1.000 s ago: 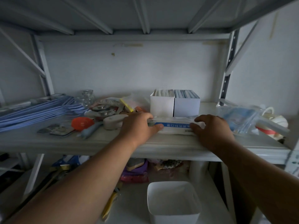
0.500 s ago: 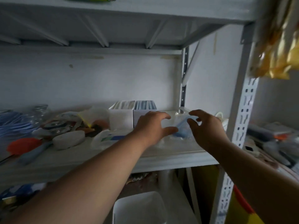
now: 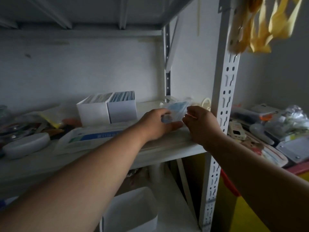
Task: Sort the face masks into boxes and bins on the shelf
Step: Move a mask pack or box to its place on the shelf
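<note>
two hands meet on a clear packet of blue face masks [image 3: 175, 108] at the shelf's [image 3: 167, 148] three o'clock end: left hand [image 3: 156, 123] curls around it, right hand [image 3: 200, 124] pinches its edge, likely lifting it toward the white boxes [image 3: 107, 111] at nine o'clock.

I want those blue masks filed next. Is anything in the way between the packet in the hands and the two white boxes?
Nothing visible. The left hand and right hand hold the mask packet; bare shelf lies between it and the open-topped white boxes to its left.
</note>
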`<action>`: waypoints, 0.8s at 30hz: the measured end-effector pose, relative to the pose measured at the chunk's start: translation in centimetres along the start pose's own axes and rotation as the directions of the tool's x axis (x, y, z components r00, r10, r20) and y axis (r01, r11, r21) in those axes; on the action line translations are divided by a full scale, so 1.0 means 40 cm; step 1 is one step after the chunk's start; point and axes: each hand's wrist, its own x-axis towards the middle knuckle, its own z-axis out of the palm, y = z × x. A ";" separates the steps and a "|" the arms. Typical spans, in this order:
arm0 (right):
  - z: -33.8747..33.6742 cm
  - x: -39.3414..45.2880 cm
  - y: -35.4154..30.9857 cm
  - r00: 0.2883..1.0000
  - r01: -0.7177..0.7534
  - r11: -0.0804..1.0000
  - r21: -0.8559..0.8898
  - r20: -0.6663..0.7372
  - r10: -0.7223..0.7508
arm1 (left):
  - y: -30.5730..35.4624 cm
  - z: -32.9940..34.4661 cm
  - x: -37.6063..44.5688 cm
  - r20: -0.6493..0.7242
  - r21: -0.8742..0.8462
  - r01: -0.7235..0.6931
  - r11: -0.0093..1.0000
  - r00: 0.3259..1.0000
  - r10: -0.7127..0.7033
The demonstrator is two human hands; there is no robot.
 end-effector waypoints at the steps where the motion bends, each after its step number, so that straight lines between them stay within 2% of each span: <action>1: 0.005 0.001 0.003 1.000 0.003 1.000 -0.010 -0.009 -0.003 | 0.002 0.002 0.002 0.003 -0.001 0.000 1.000 1.000 0.000; 4: 0.014 0.004 0.008 1.000 0.002 1.000 -0.017 -0.016 -0.002 | 0.001 0.007 0.001 0.075 0.007 -0.001 1.000 0.997 0.001; 7: 0.015 0.012 0.020 0.999 0.033 0.999 -0.006 -0.038 -0.033 | -0.011 0.006 -0.006 0.074 0.119 -0.048 0.992 0.996 0.040; 10: 0.014 0.012 0.021 0.998 0.033 0.999 0.040 -0.053 -0.031 | -0.022 0.001 -0.015 -0.013 0.153 -0.114 0.982 0.993 0.117; 15: 0.016 0.006 0.012 0.996 0.057 0.994 0.097 -0.067 -0.051 | -0.029 -0.013 -0.036 -0.129 0.040 -0.168 0.985 0.977 0.172; 21: 0.019 -0.001 -0.022 0.996 0.074 0.978 0.193 -0.072 -0.061 | -0.027 -0.058 -0.040 -0.355 -0.077 -0.159 0.984 0.927 0.122; 24: 0.026 -0.001 -0.042 0.998 0.055 0.959 0.277 -0.026 -0.050 | -0.024 -0.091 -0.052 -0.429 -0.099 -0.166 0.981 0.897 0.108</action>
